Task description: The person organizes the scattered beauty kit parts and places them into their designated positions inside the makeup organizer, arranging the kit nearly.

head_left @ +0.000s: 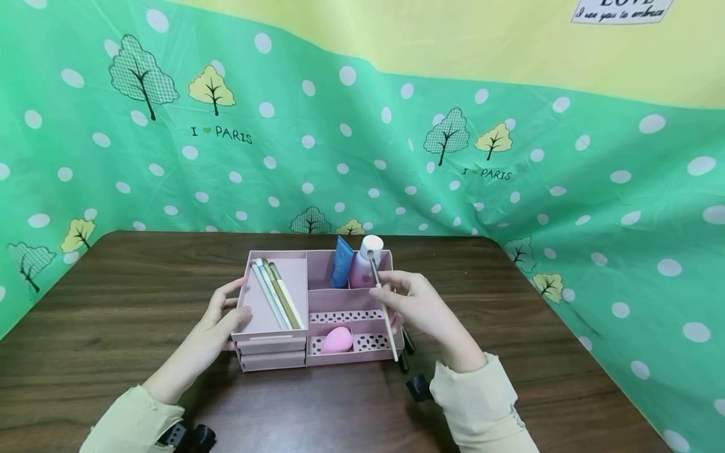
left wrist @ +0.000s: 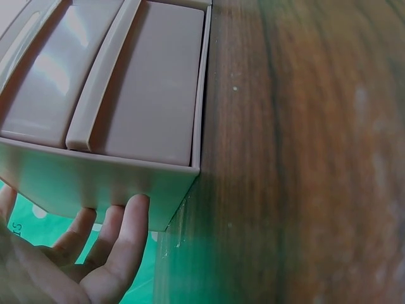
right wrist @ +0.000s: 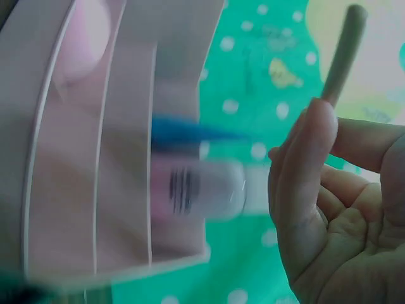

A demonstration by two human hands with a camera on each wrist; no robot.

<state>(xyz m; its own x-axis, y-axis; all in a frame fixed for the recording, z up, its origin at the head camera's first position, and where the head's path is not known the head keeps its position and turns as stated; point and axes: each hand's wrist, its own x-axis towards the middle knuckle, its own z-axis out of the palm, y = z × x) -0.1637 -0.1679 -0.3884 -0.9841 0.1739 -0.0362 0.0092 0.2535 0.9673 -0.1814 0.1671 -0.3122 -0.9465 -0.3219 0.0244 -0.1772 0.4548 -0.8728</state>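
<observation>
A pink desk organizer stands on the table, with drawers at its left front and compartments on the right. At its left side my left hand holds it, thumb over the rim and fingertips against the outer wall. My right hand pinches a slim pen-like stick, tilted over the right compartments. Several similar sticks lie in the top left tray. A blue tube and a white-capped pink bottle stand in the back compartments. A pink makeup sponge sits in a front compartment.
Dark pen-like items lie on the wooden table by the organizer's right front corner, partly hidden. A green and yellow patterned cloth hangs behind and to the right of the table. Black wrist cameras sit near both sleeves.
</observation>
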